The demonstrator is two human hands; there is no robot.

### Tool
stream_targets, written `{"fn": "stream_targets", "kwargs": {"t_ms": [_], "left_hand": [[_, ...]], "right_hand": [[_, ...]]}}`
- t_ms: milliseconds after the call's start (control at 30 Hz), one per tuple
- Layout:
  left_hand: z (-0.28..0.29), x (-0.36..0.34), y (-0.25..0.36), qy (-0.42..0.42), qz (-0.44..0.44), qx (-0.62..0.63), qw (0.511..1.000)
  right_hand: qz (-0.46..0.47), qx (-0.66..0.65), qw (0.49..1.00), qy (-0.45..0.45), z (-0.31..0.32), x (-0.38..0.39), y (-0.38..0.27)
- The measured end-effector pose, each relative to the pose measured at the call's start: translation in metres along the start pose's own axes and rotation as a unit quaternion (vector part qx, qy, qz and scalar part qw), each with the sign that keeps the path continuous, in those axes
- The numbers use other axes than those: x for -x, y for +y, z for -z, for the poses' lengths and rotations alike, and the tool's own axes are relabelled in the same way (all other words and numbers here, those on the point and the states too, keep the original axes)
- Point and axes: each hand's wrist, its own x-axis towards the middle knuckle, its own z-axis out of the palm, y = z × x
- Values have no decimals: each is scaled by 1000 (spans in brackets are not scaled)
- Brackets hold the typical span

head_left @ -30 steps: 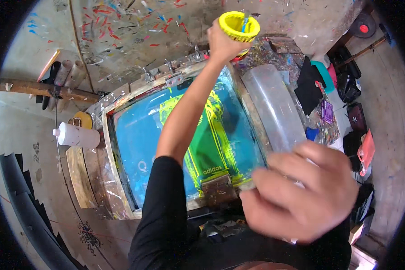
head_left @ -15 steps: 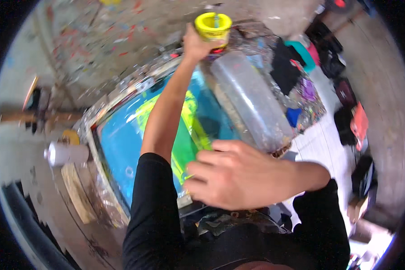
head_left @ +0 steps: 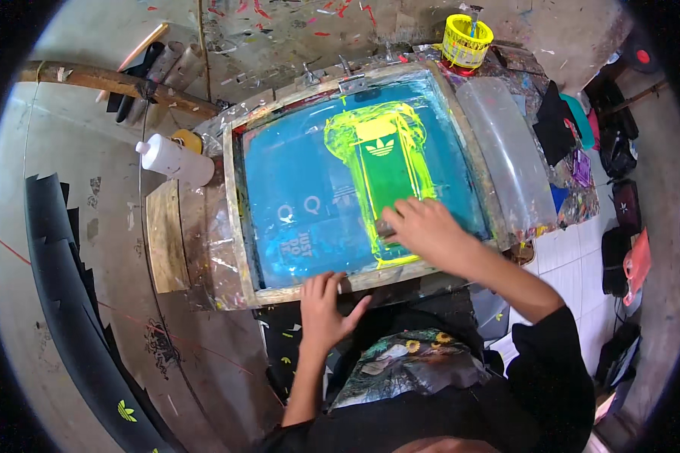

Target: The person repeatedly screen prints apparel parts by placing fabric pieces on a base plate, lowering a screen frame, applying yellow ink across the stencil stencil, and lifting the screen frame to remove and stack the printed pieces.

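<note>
A wooden-framed printing screen [head_left: 240, 226] with blue mesh [head_left: 287, 174] lies before me. Bright yellow ink [head_left: 338, 143] borders a green panel [head_left: 385, 177] with a pale leaf-like emblem. Over the lower part of that panel, my right hand [head_left: 423, 230] curls its fingers round a small dark edge of what looks like a squeegee [head_left: 386, 231], mostly hidden beneath it. My left hand [head_left: 325, 306] rests its fingertips on the frame's near rail, thumb spread, holding nothing. Beyond the far right corner stands a yellow ink tub [head_left: 467, 51] with a stick in it.
A clear plastic sheet [head_left: 506, 151] lies right of the screen. On the left are a white bottle [head_left: 175, 160] and a wooden board [head_left: 166, 238]. Dark cloth [head_left: 553, 124] and scraps cover the table's right end. Dark sheets [head_left: 68, 294] stand at far left.
My left hand has let go of the yellow tub and come back to the near rail. My right hand now lies over the green panel. The view has shifted and steadied.
</note>
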Motion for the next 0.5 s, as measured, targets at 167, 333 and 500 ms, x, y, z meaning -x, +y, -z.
{"fn": "stream_targets", "kwargs": {"t_ms": [167, 333, 500], "left_hand": [[-26, 13, -19, 58, 1, 31, 998], [-26, 6, -21, 92, -31, 84, 992], [-27, 15, -28, 80, -18, 90, 993]], "right_hand": [[10, -71, 997, 23, 54, -90, 58], [-11, 0, 999, 50, 52, -173, 130], [-15, 12, 1000, -12, 26, -201, 134]]}}
